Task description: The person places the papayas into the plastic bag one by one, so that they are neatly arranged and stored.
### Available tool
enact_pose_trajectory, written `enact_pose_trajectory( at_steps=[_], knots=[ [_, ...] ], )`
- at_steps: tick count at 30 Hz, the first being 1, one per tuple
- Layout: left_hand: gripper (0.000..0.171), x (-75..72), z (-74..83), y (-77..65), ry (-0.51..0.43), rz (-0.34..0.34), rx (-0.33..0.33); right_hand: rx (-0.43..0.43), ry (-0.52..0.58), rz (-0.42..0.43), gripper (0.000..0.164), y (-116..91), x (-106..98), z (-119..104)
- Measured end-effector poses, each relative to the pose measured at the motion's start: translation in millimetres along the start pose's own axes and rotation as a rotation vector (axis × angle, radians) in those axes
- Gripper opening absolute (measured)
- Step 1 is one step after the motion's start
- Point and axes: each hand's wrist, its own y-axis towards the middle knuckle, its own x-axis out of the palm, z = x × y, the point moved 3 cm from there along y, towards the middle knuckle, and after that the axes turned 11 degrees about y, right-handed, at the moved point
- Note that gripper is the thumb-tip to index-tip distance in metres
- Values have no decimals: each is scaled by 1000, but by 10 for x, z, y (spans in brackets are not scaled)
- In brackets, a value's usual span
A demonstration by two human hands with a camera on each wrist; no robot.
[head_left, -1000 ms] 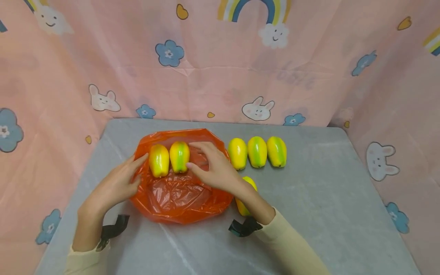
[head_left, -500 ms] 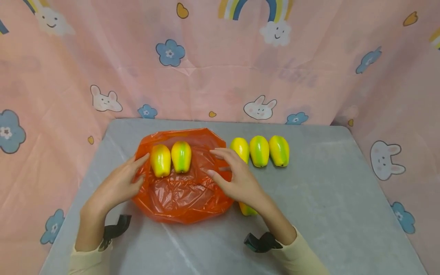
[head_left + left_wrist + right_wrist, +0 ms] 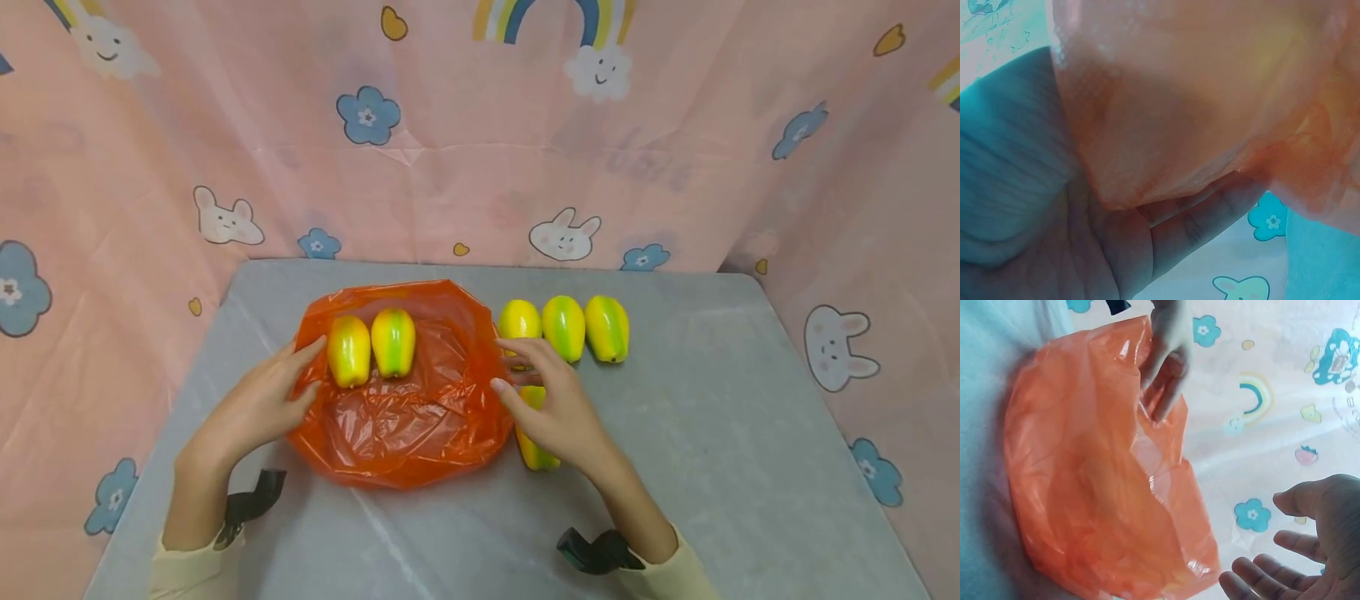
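An orange plastic bag (image 3: 405, 429) lies with its mouth spread wide on the table. Inside, at its back left, two yellow-green papayas (image 3: 393, 342) stand side by side. My left hand (image 3: 251, 408) holds the bag's left rim, its fingers hooked over the edge; in the left wrist view the bag film (image 3: 1160, 125) covers part of the palm. Fingers spread and nothing in them, my right hand (image 3: 558, 408) hovers at the bag's right rim. Below that hand a single papaya (image 3: 536, 450) lies beside the bag, partly hidden.
Behind the right hand, three more papayas (image 3: 564, 327) line up on the grey table (image 3: 712, 433). A pink printed curtain (image 3: 450, 183) hangs around the table's back and sides. Dark straps (image 3: 600, 552) sit on the wrists.
My right hand has drawn back from beside the second papaya in the bag, moving right past the rim. The left hand and both bagged papayas have stayed in place.
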Motion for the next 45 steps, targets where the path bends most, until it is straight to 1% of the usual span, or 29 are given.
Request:
enact_pose_trajectory(
  at_steps=[5,11,17,22,28,31,37,42,45],
  knots=[
    [69,-7,2,13,3,-7,-5,-11,-41,54,49,-108,-78,75],
    [68,-1,-7,9,12,4,12,31,-129,98,50,-212,-147,212],
    [70,18,-19,6,7,6,15,62,-159,109,50,-290,-171,397],
    [69,19,-15,13,6,-3,2,93,-186,116,56,-377,-202,571],
    [69,22,-13,20,7,-9,-6,172,-178,107,62,-510,-202,728],
    [69,26,-14,20,5,-9,-4,217,-179,109,66,-557,-175,776],
    [73,27,-43,-7,-8,-3,3,271,-160,101,72,-586,-84,830],
    [76,26,-45,0,-1,3,19,328,-150,100,73,-612,-45,821],
    [76,30,-32,17,12,8,34,351,-168,96,74,-628,-39,805]
  ],
)
